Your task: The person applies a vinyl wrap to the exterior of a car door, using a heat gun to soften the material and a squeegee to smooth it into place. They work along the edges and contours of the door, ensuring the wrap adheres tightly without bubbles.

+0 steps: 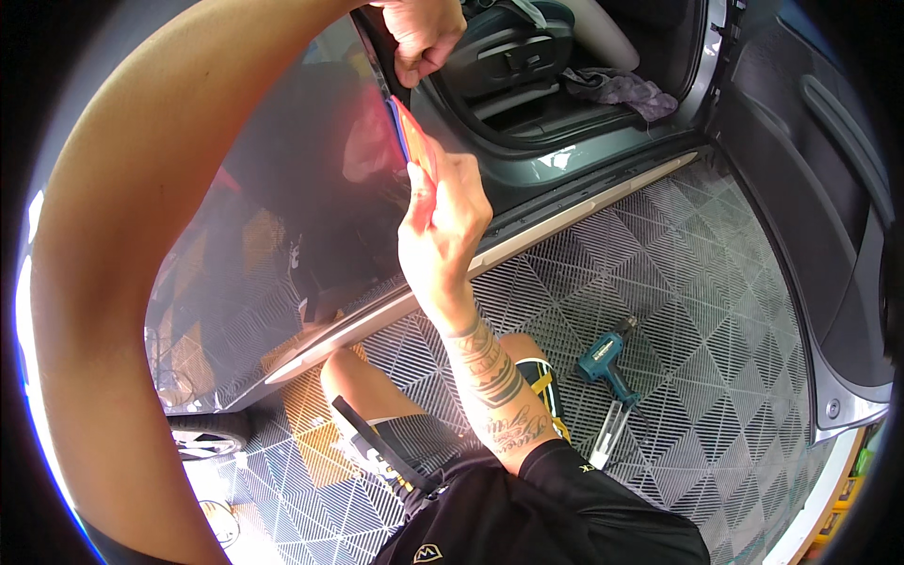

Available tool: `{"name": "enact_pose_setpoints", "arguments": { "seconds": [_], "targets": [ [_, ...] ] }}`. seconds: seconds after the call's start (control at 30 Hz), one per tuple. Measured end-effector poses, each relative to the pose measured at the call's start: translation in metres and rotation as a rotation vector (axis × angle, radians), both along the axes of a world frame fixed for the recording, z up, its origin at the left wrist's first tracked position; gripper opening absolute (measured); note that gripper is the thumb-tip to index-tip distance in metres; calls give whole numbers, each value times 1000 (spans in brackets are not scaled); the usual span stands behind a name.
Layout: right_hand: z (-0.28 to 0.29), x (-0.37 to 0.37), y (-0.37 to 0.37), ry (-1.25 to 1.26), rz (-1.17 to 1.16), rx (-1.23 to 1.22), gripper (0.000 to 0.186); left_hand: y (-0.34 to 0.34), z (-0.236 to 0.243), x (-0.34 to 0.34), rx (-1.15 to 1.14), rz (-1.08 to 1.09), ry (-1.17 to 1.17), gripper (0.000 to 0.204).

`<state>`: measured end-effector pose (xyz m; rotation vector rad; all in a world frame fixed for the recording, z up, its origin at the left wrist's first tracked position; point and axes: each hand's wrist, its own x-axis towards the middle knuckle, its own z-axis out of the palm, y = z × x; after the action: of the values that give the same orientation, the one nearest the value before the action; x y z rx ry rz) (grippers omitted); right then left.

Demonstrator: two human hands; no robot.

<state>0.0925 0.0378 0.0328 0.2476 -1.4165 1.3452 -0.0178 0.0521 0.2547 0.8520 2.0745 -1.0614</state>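
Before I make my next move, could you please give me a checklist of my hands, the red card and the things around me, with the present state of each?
1. Right hand holds the red card: ok.
2. Card is near the edge of the dark door panel: ok.
3. Card is pressing firmly: cannot tell.
4. Left hand has a grip on something: cannot tell; its bent fingers are at the panel's edge, beyond the card.
5. Blue power tool rests on the floor, away from both hands: ok.
6. Tool is switched off: cannot tell.
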Motion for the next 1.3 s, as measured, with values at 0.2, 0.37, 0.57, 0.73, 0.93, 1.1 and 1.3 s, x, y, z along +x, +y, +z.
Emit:
{"name": "enact_pose_setpoints", "arguments": {
  "seconds": [0.2,0.37,0.57,0.73,0.93,1.1,1.3],
  "targets": [
    [23,-5,15,-101,39,137,18,-4,5,-4,17,1,-1,19],
    [-2,-16,40,15,399,-170,10,-9,4,-14,19,18,-27,19],
    [4,-14,37,272,308,-5,20,-4,6,-7,59,74,-54,19],
    [22,-22,37,300,266,43,18,1,7,-4,12,140,-40,19],
    [40,-25,43,215,222,159,19,3,9,-1,19,35,-58,16],
    [53,-25,43,169,186,200,15,4,10,-6,11,55,-116,15],
    [63,-37,62,92,253,294,6,8,7,-4,18,40,-91,12]
  ]
}}
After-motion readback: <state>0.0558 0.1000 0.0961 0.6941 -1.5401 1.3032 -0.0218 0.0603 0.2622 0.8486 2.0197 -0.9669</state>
